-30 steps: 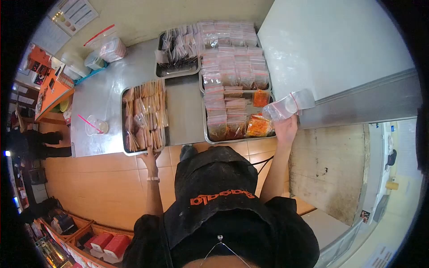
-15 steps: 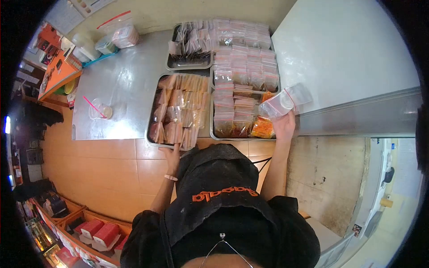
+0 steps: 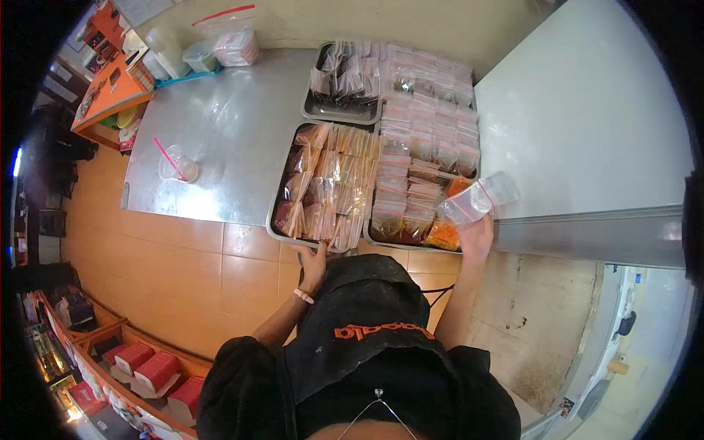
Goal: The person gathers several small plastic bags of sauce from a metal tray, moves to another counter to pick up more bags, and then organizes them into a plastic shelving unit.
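A clear zip bag (image 3: 469, 207) with a red seal line is pinched in my right hand (image 3: 477, 238), held above the front right corner of a metal tray (image 3: 411, 246). That tray carries rows of small zip bags (image 3: 396, 165) and some orange-filled ones (image 3: 443, 235). My left hand (image 3: 312, 264) is closed at the front rim of another tray (image 3: 282, 238), its fingertips by the nearest packets. Upright packets with brown and reddish contents (image 3: 323, 183) fill this tray. Parts of both hands' fingers are hidden.
Behind stands a third tray (image 3: 341, 115) of small bags. On the steel table (image 3: 227, 147) are a plastic cup (image 3: 178, 167) with a pink straw and, at the back, a bag of containers (image 3: 236, 48). A large white panel (image 3: 587, 125) borders the right side.
The view has shifted and turned a little, so the table and trays appear displaced. My right hand still holds the clear zip bag, and my left hand stays at the tray's front rim.
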`<state>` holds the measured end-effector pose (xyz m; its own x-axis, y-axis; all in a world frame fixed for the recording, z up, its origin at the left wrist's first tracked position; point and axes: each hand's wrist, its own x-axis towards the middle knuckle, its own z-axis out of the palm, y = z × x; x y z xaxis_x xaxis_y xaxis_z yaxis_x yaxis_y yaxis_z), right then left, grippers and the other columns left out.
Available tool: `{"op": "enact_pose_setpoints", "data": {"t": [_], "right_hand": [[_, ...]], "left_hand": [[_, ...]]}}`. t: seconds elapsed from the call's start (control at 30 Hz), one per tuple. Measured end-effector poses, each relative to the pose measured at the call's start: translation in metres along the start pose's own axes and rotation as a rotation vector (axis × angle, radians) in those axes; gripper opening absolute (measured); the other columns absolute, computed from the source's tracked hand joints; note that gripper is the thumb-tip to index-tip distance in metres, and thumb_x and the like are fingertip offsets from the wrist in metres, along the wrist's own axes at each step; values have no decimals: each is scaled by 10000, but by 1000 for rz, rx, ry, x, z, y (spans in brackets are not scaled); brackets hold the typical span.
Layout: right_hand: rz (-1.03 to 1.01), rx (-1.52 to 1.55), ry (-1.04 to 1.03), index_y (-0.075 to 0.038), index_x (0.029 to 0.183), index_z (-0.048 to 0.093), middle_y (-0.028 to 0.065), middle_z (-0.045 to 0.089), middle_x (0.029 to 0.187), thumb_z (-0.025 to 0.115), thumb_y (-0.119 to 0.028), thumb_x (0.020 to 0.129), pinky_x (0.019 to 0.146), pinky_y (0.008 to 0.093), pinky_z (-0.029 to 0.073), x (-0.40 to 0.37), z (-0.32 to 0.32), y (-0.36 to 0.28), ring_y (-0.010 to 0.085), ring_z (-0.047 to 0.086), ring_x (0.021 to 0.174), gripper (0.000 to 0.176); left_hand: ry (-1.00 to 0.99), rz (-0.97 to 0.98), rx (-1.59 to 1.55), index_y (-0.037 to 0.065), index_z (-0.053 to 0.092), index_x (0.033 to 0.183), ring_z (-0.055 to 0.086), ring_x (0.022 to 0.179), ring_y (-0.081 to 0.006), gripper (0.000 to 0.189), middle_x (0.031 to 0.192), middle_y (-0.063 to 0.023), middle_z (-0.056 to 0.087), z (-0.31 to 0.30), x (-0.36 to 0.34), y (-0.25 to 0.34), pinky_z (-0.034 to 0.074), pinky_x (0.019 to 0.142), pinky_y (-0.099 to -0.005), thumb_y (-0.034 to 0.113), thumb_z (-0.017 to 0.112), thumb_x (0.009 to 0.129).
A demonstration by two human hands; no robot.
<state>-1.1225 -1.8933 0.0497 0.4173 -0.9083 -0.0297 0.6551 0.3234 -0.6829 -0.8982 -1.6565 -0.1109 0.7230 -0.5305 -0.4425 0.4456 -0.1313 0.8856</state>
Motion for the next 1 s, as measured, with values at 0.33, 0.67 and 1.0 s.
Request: {"op": "enact_pose_setpoints", "data": {"t": [0.33, 0.67, 1.0], "right_hand": [[91, -22, -7, -50, 1198, 410, 82, 459, 1201, 427, -163, 863, 936, 400, 340, 19, 15, 36, 221, 435, 1103, 354], [-135, -1082, -345, -30, 954, 577, 48, 592, 744, 511, -170, 825, 595, 297, 417, 176, 138, 101, 156, 551, 685, 201], [-353, -1641, -594, -79, 1099, 526, 118, 597, 971, 585, -255, 770, 783, 342, 434, 246, 140, 187, 263, 564, 926, 377]], "left_hand": [[-140, -60, -227, -39, 242, 1132, 570, 857, -218, 365, 1024, -145, 506, 30, -23, 43, 531, 684, -331, 103, 456, 873], [-339, -172, -246, -55, 301, 1129, 588, 777, -181, 410, 1010, -138, 547, 9, -9, 20, 521, 632, -286, 180, 510, 865], [-602, -152, 20, 31, 292, 1211, 578, 857, -180, 434, 1065, -112, 546, -54, 5, 37, 486, 695, -270, 151, 517, 860]]}}
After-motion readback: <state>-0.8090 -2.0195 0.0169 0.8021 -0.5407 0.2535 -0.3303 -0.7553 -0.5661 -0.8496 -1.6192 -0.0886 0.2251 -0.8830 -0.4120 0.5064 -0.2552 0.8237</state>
